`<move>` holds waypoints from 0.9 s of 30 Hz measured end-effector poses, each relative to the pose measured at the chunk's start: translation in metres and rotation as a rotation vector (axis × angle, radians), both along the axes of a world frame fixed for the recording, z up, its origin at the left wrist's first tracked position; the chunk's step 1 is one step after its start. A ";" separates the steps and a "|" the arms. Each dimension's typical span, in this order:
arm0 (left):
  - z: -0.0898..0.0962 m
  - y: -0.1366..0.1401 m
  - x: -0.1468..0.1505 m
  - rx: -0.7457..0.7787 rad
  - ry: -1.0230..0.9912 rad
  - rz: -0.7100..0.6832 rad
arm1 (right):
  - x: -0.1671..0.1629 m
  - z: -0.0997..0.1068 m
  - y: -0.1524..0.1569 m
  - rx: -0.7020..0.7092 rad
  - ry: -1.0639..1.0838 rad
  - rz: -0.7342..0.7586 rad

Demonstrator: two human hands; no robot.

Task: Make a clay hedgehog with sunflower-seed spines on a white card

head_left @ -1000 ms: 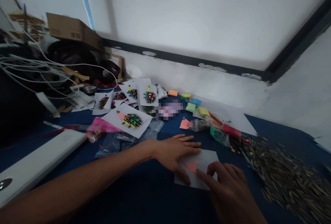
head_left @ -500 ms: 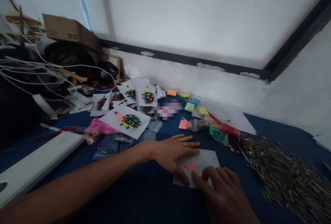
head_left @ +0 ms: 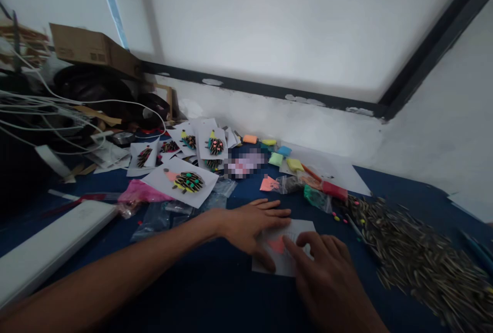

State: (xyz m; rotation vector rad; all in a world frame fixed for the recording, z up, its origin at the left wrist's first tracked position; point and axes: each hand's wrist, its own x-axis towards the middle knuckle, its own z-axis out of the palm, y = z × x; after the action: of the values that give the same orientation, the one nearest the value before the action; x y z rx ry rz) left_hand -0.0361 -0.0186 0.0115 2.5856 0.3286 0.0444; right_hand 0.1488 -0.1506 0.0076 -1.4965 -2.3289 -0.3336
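Dark blue worktop (head_left: pixel 227 294) seen from a head camera, with a person's two bare hands over a small sheet of white paper (head_left: pixel 284 267), near the front and right of centre. On the paper is a flat patch of coral-coloured clay (head_left: pixel 276 245), beside some faint marks (head_left: pixel 291 234) partly hidden by the right hand. The left hand (head_left: pixel 243 226) lies flat, fingers spread and thumb apart, covering the paper's left side and pinching nothing. The right hand (head_left: pixel 327 269) points its forefinger inward, the tip seeming to touch the clay's right edge; its other fingers curl, and whether its grip pinches anything cannot be told. To the right lies a heap of striped seeds (head_left: pixel 427 261); beyond the hands are a yellow packet (head_left: pixel 295 164) and another white sheet (head_left: pixel 201 198) with a hedgehog-like picture (head_left: pixel 188 182) on it. The likely risks: too hard a push from the forefinger might smear soft clay across the marks, a sticky fingertip might lift its edge, and if the left hand presses too lightly the thin paper could slide or crease
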 end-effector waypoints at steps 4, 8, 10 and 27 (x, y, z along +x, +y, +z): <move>0.000 0.000 0.000 0.007 0.000 -0.007 | -0.005 0.001 0.002 0.086 -0.025 -0.024; 0.000 0.001 0.000 -0.003 -0.010 -0.024 | -0.007 -0.004 0.005 0.087 -0.109 -0.015; 0.000 0.001 -0.001 -0.008 -0.012 -0.025 | -0.008 -0.005 0.006 0.090 -0.152 -0.007; 0.001 0.000 0.001 0.008 -0.004 0.015 | -0.006 -0.008 -0.002 0.112 -0.203 0.011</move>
State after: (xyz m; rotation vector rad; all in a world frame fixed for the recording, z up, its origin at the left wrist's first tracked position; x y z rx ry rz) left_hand -0.0353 -0.0189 0.0126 2.5903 0.3473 0.0570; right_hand 0.1428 -0.1527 -0.0006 -1.4556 -2.4256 -0.6289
